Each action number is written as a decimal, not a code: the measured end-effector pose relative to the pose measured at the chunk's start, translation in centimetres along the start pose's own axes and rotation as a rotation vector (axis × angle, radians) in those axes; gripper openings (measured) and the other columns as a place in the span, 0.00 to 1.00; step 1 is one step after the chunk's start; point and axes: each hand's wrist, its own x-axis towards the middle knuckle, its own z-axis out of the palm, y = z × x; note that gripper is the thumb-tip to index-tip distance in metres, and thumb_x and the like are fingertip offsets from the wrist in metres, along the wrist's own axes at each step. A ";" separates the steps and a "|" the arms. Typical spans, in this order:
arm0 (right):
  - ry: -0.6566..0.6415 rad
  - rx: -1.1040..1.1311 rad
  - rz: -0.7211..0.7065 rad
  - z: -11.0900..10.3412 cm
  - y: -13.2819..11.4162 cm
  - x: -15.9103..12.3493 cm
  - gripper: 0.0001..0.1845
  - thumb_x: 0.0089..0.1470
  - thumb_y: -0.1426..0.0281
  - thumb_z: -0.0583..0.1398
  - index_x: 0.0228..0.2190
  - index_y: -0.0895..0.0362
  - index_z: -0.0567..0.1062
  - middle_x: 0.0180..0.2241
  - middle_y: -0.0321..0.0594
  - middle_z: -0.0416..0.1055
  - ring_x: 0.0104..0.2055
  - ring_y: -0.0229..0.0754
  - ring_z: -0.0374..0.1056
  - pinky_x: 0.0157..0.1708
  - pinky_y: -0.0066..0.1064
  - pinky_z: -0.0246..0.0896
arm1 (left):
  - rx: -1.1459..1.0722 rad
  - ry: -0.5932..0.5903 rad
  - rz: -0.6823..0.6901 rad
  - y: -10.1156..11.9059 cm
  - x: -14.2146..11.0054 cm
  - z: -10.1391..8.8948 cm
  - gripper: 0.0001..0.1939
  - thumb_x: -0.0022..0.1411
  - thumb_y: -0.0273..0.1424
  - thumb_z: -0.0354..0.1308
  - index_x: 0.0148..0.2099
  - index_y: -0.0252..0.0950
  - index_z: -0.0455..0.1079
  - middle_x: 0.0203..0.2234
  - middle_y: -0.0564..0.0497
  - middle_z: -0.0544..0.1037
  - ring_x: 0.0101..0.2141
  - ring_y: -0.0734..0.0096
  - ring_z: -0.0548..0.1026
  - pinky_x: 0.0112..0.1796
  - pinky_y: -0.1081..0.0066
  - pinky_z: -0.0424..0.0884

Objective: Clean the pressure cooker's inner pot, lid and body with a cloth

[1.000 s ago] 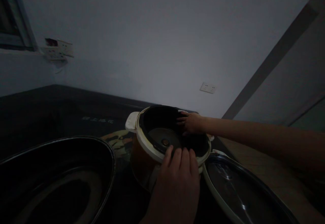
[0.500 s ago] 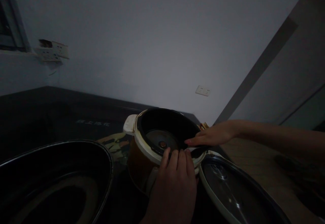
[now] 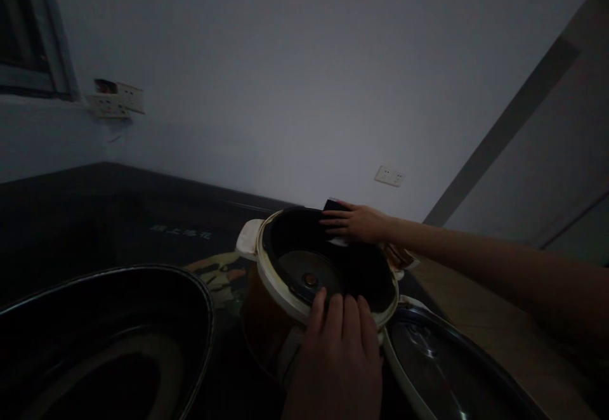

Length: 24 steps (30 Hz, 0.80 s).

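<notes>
A round electric cooker [image 3: 261, 302] with a brown body and cream rim stands in the middle of the head view. Its dark inside shows a plate with a small brown knob in the centre of the floor. Over the near rim hook the fingers of my left hand [image 3: 340, 350], gripping the edge. At the far rim, my right hand [image 3: 359, 222] presses a dark and white cloth [image 3: 335, 205] over the wall, fingers fairly straight and pointing left. Part of the cloth is hidden under the hand. The hinged lid [image 3: 447, 356] hangs open at the cooker's right.
A large black oval pan [image 3: 209, 318] takes up the lower left. Both stand on a dark glossy counter [image 3: 143, 204] against a pale wall. Wall sockets [image 3: 390, 176] sit behind, and wooden flooring [image 3: 457, 287] lies beyond the counter's right edge.
My right hand has moved from the near right rim to the far rim with the cloth. My left hand stays on the near rim. The view has shifted slightly left.
</notes>
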 end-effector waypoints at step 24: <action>-0.198 0.230 0.289 0.7 -4.8 -1.7 0.09 0.49 0.76 0.60 0.33 0.57 0.80 0.46 0.45 0.77 0.60 0.53 0.61 0.64 0.53 0.35 | 0.013 -0.038 0.020 -0.1 0.0 -0.1 0.18 0.63 0.33 0.53 0.50 0.26 0.71 0.41 0.41 0.81 0.41 0.57 0.78 0.46 0.57 0.75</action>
